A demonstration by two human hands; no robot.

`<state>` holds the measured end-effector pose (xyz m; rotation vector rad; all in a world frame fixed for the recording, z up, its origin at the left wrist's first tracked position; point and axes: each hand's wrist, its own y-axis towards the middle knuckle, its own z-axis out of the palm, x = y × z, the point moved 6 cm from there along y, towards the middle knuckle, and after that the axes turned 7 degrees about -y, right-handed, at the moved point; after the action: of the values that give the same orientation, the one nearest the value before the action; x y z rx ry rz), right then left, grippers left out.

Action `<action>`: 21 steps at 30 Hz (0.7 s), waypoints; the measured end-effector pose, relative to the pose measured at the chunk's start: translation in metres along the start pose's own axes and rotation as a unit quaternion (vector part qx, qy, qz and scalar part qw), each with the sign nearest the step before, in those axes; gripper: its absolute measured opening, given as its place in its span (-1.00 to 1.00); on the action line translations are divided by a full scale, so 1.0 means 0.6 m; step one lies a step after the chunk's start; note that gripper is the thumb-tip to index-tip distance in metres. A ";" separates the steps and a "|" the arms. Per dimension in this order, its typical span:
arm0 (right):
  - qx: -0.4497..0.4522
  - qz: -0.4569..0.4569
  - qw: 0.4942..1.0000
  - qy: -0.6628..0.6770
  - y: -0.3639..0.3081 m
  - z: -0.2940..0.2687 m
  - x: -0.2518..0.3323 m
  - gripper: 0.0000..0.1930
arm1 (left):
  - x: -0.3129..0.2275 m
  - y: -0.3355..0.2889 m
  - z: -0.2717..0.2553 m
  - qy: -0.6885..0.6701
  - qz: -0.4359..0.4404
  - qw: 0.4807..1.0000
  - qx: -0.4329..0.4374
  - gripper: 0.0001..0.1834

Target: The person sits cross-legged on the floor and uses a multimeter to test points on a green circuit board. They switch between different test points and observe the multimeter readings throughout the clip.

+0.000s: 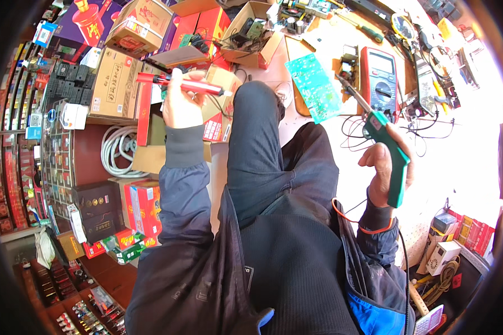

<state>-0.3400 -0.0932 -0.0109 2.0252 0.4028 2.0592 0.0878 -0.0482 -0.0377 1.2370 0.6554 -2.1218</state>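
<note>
Risk: hot tip of the green soldering gun (387,149) could swing into the knee or scorch the green circuit board (315,87) just beyond it. Right hand (381,170) wraps gun grip, fingers closed. Left hand (180,103), left of board, pinches a red pen-like tool (185,84), raised.

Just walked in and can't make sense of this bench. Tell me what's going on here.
A person sits with one knee raised, both hands lifted. The right hand grips a green soldering gun, its metal tip pointing toward a green circuit board that lies on the workbench. The left hand holds up a red pen-shaped tool, away from the board. A red multimeter sits beside the board, with cardboard boxes stacked to the left.
</note>
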 end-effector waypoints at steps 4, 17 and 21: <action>0.025 -0.026 0.999 0.016 0.009 0.012 0.003 -0.58 | 0.005 -0.018 0.078 0.094 0.003 0.986 0.136 -0.37; 0.077 0.087 0.993 0.000 0.048 0.044 -0.016 -0.51 | 0.086 -0.056 0.172 0.027 0.075 0.982 0.173 -0.68; 0.044 0.010 0.998 -0.043 0.072 0.041 -0.010 -0.44 | 0.101 -0.060 0.173 0.013 0.083 0.986 0.144 -0.61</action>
<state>-0.3138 -0.1347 -0.0011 2.1680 0.4666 1.9887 -0.0231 -0.1070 -0.0408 1.4213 0.2493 -2.1137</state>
